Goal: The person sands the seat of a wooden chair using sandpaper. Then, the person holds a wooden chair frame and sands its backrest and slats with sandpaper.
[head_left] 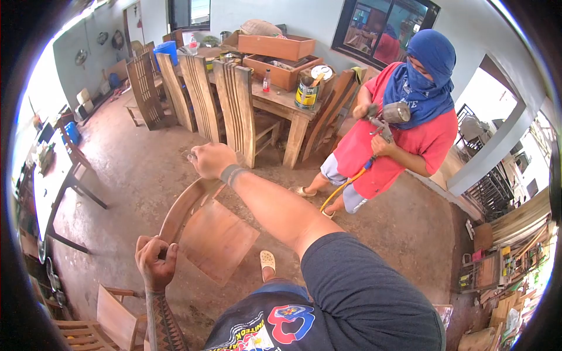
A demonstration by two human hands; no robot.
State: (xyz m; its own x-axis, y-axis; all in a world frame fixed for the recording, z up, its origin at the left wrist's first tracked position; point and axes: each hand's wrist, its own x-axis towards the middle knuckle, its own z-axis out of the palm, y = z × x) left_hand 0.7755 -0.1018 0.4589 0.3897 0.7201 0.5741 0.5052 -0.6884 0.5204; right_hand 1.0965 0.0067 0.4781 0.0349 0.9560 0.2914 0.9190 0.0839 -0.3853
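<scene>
A wooden chair (216, 241) with a curved top rail stands tilted in front of me. My left hand (157, 262) is closed round the left end of its rail, thumb up. Above the rail's far end is my right hand (213, 159), its fingers curled together; what they hold, if anything, is too small to tell. Facing me at the right, a person in a red shirt (363, 140) with a blue cloth round the head holds a spray gun (383, 126) with a metal cup and a yellow hose (341, 190).
A wooden table (287, 108) bears drawers (275, 47), a paint can (307, 93) and a small bottle (266, 81). Tall-backed chairs (234, 111) line its near side. More furniture (117, 319) stands at the lower left. Wood pieces (503, 304) lie at the right.
</scene>
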